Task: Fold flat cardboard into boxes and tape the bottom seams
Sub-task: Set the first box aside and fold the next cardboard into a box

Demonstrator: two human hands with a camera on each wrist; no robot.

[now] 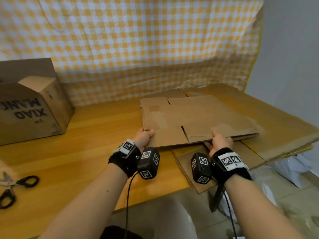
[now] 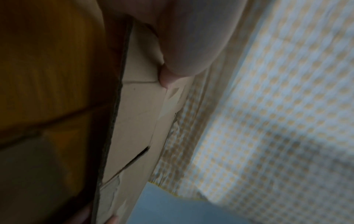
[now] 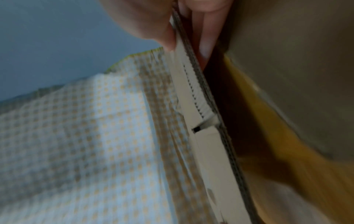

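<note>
A flat, folded brown cardboard box lies on top of a stack of flat cardboard at the right of the wooden table. My left hand grips its near left corner, thumb on top. My right hand pinches the near edge further right, thumb above and fingers below. The near edge is lifted slightly off the stack. In the left wrist view the cardboard runs edge-on under my thumb. The right wrist view shows the cardboard held between thumb and fingers.
A made-up brown box with black lettering stands at the back left. Black-handled scissors lie at the near left. More flat cardboard sheets lie under and right of the held one, overhanging the table's edge. A yellow checked cloth hangs behind.
</note>
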